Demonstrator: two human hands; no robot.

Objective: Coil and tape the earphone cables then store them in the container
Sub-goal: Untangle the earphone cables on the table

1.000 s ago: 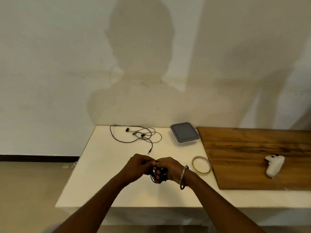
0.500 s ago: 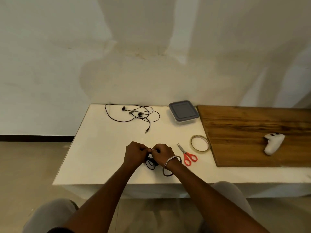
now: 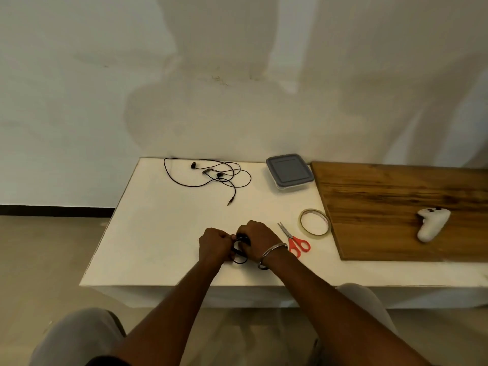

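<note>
Both my left hand (image 3: 215, 245) and right hand (image 3: 257, 240) curl tight round the black earphone coil (image 3: 240, 239), held between them at the front edge of the table (image 3: 158, 233). Knuckles hide most of it, so it is probably fully wound. I'd pinch the loops firmly one-handed before reaching for the tape roll (image 3: 315, 233) at 2 o'clock.

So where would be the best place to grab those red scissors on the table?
By the red handle loops, from above on the near side. The scissors lie flat on the white table, blades together and pointing away toward the wall, so the loops face the person, beside the right hand. That hand and the left hand hold the coiled cable.
</note>
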